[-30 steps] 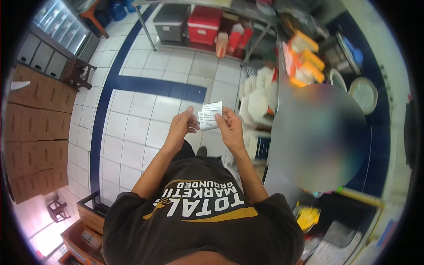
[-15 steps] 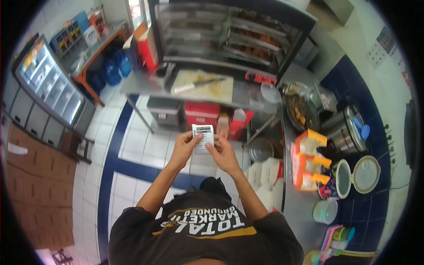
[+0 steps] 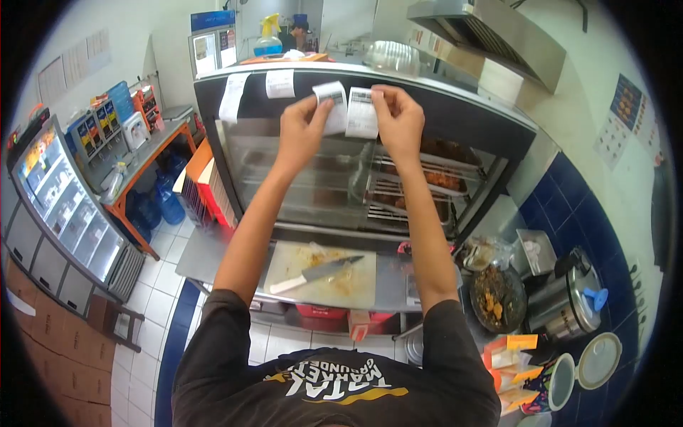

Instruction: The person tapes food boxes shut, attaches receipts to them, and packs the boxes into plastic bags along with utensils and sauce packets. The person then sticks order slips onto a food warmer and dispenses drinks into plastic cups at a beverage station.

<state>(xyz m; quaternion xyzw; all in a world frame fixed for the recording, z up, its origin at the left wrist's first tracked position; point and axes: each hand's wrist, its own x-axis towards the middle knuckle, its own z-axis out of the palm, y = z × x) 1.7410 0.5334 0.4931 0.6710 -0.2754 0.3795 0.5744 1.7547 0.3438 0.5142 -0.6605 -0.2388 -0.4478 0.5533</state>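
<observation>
Both my arms reach up to the dark top rail of the glass food display cabinet. My left hand pinches a printed receipt, which curls at its top. Close beside it, my right hand pinches a second printed receipt by its upper right corner, against or just before the rail. To the left, a long paper slip and a shorter slip hang on the same rail. Whether anything fixes the receipts to the rail, I cannot tell.
Below my arms, a knife lies on a stained cutting board. Trays of food sit inside the cabinet. At right are a dark pan and a steel pot. A spray bottle stands on top; another person is beyond.
My hands have risen from in front of my body to the cabinet's top rail. The paper held between both hands now shows as two receipts, one in each hand. The view has tilted up.
</observation>
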